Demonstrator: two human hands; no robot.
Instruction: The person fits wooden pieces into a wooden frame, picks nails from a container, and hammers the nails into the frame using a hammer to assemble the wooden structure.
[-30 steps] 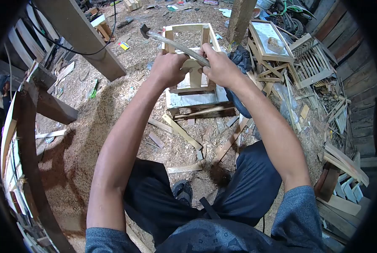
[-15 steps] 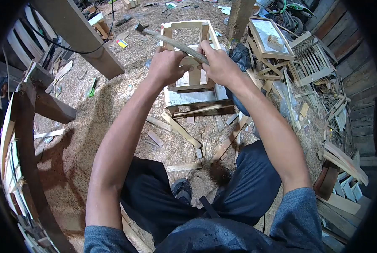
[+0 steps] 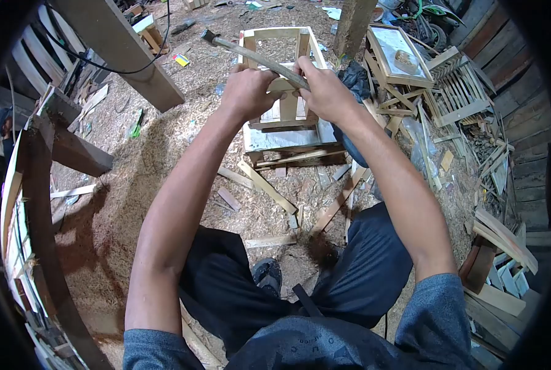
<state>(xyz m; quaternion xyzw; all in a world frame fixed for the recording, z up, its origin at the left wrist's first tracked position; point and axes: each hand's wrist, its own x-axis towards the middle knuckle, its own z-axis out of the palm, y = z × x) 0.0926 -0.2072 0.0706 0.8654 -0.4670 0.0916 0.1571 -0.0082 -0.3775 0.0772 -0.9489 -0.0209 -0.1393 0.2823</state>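
My right hand is closed around the lower handle of a hammer. The hammer slants up to the left, its dark head past my left hand. Close beside it, my left hand has its fingers curled, thumb toward the right; what they grip is hidden. A pale wooden piece shows between the two hands, and I cannot tell which hand holds it. Behind and below them stands a light wooden frame, like part of a chair, over a white-topped low bench.
Wood offcuts lie on the shavings-covered floor before my feet. Thick posts rise at left and back. On the right are a white-topped table and a slatted wooden piece. A green-handled tool lies at left.
Both hands and the hammer have shifted slightly right and down in view, along with much of the scene. The grip on the hammer looks the same.
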